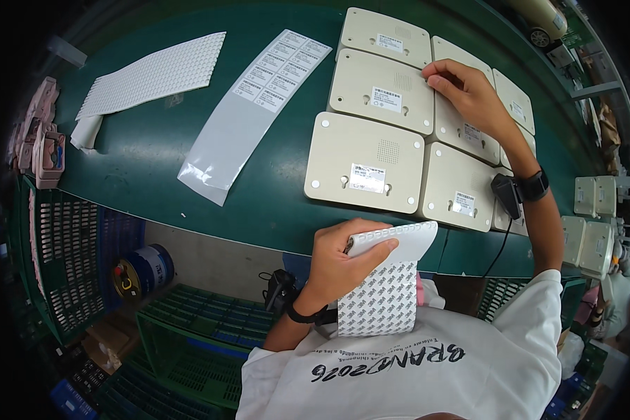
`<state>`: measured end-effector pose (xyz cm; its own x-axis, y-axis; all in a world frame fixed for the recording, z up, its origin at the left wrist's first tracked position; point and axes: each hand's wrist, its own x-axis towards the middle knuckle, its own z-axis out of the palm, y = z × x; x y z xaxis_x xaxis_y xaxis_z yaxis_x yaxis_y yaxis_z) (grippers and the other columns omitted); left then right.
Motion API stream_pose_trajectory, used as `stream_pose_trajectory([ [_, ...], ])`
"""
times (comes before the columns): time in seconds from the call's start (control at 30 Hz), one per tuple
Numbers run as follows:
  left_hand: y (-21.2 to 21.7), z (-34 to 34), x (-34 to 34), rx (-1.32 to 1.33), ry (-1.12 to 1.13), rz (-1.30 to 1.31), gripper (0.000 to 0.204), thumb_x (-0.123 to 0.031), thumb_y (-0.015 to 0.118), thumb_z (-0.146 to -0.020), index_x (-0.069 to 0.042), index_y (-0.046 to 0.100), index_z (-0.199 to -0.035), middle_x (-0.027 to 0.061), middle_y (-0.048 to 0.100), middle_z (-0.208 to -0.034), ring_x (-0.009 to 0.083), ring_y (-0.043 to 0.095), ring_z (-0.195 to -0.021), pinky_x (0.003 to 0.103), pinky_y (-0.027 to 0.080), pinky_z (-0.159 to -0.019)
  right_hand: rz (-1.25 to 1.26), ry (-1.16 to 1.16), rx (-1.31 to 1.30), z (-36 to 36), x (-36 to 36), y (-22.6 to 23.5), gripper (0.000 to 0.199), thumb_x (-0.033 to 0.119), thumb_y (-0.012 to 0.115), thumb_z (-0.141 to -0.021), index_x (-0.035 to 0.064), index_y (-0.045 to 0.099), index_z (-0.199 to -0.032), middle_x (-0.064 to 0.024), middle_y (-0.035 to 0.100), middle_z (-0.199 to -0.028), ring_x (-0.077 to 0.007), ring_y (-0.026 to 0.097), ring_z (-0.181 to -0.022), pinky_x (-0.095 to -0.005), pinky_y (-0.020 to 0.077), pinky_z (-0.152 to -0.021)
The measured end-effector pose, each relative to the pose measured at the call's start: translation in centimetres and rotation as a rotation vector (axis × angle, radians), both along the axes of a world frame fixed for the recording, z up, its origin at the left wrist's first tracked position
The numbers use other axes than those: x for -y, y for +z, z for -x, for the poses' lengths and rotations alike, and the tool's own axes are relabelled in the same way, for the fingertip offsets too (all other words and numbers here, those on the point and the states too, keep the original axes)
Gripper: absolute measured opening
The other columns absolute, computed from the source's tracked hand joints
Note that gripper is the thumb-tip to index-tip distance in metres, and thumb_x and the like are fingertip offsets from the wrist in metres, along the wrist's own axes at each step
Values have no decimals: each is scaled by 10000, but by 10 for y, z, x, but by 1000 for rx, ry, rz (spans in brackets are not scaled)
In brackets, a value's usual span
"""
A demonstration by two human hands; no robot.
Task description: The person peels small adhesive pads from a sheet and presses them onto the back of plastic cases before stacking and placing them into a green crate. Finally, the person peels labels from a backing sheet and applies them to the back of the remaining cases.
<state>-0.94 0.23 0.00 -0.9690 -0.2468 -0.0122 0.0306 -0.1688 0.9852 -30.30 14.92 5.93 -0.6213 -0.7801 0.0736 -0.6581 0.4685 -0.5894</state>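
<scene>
My left hand (331, 264) is closed around a folded sheet of white round stick-on pads (376, 301) with a printed backing, in front of the table edge. My right hand (474, 96) reaches over the beige plastic housings, thumb and index finger pinched at the upper right corner of one housing (357, 78). Whatever is between those fingertips is too small to make out. Nearest me, another beige housing (332, 157) shows white round pads in its corners. The housings lie in rows, with labels and speaker grilles facing up.
On the green table (154, 164) lie a sheet of white pads (154, 75) and a label strip (241, 126), partly peeled. Green crates (189, 336) and a blue drum (150, 269) stand below at left. More housings (584, 238) and another person's arm (619, 287) are at far right.
</scene>
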Motion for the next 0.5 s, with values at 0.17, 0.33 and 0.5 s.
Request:
stream_pose_trajectory([
  [0.17, 0, 0, 1, 9, 7, 28, 191, -27, 797, -791, 38, 711, -948, 112, 739, -853, 123, 697, -731, 241, 540, -632, -4, -53, -35, -3, 9, 4, 226, 169, 583, -995, 13, 653, -1143, -69, 687, -1046, -132, 593, -870, -255, 477, -813],
  [0.33, 0, 0, 0, 9, 0, -5, 194, -28, 797, -790, 38, 710, -951, 114, 740, -855, 126, 700, -731, 242, 541, -631, -52, -55, -66, -3, 10, 5, 205, 157, 601, -982, 11, 660, -1114, -81, 692, -1015, -144, 604, -848, -260, 488, -808],
  [0.5, -1, 0, 0, -3, -1, -1, 197, -27, 797, -790, 38, 710, -954, 117, 741, -861, 127, 701, -735, 243, 543, -631, -48, -27, -138, -3, 10, 3, 180, 133, 619, -968, 6, 662, -1088, -95, 700, -996, -172, 628, -843, -274, 503, -796],
])
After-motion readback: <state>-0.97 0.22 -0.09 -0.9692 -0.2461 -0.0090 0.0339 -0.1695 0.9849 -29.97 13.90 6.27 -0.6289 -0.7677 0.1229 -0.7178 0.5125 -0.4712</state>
